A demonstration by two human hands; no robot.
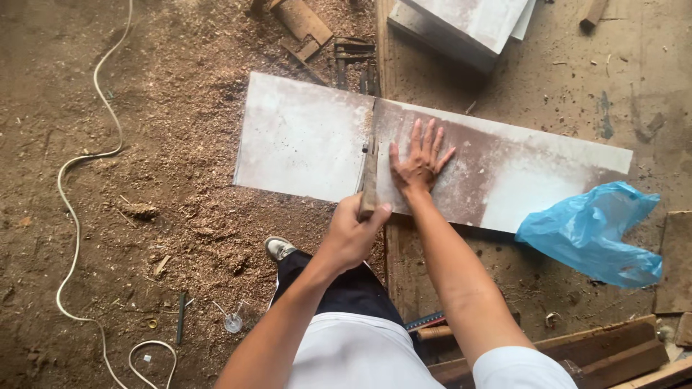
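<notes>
I am gripping a handsaw (369, 180) in my left hand (351, 234), fist closed round its handle, cutting across the long pale board (303, 137) lying on the counter (562, 86). My right hand (419, 164) is pressing flat, fingers spread, just beside the blade; keeping it firm should steady the cut.

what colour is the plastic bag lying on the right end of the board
Light blue and slightly see-through; the plastic bag shows best in the head view, crumpled on the board.
</notes>
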